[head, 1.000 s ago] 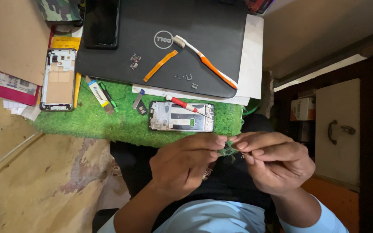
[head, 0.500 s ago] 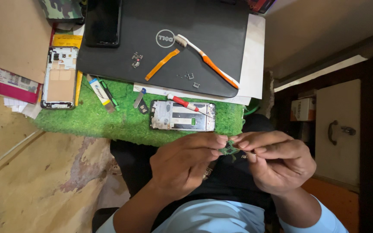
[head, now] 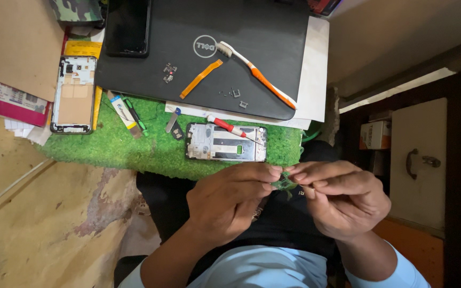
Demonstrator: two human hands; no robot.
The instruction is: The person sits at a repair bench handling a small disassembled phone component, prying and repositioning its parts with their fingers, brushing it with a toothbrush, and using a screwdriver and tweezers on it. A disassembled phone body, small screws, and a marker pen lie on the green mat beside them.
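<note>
A small green circuit board [head: 284,183] is pinched between the fingertips of the left hand [head: 230,205] and right hand [head: 342,202], held over the lap for close work, just below the opened phone frame [head: 226,142] on green turf mat [head: 134,152].

Our left hand [head: 230,205] and right hand [head: 342,200] pinch a small green circuit board [head: 284,183] just off the green mat's [head: 134,149] near edge.

A: What is unclear?
B: The small green part [head: 284,184] is mostly hidden by fingertips [head: 273,172]. The phone [head: 129,26] and laptop [head: 209,53] are cut off at the top edge.
</note>
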